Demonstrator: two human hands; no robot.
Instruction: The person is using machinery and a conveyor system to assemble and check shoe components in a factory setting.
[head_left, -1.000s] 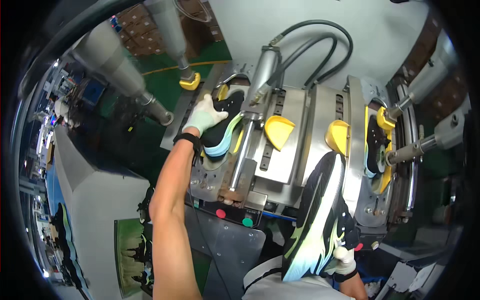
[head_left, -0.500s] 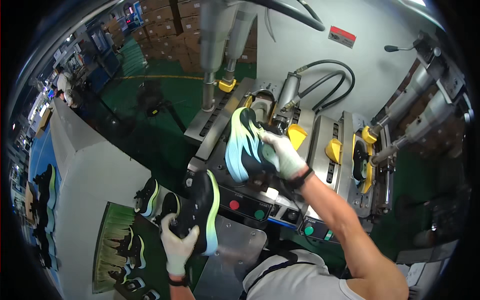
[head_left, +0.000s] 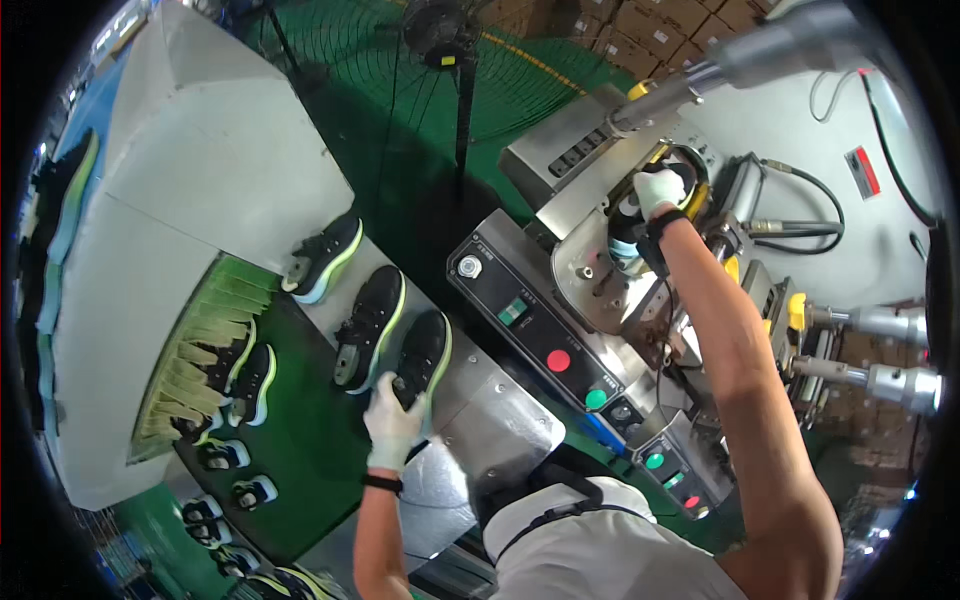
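Note:
My left hand, in a white glove, grips the heel end of a black sneaker with a yellow-green to pale blue sole. This shoe rests sole down on the metal ledge beside the conveyor. My right hand, also gloved, reaches into the press station and is closed on another sneaker, much of it hidden by the hand and wrist. Two more black sneakers stand in a row on the ledge: one close by, one farther off.
A green conveyor carries several shoes out past a fringed curtain of a white machine housing. The press has a black button panel along its front and metal cylinders above. A caged fan stands beyond.
The view has swung left. My right hand has carried its sneaker from above the press into the station. The left hand's sneaker has come down onto the ledge.

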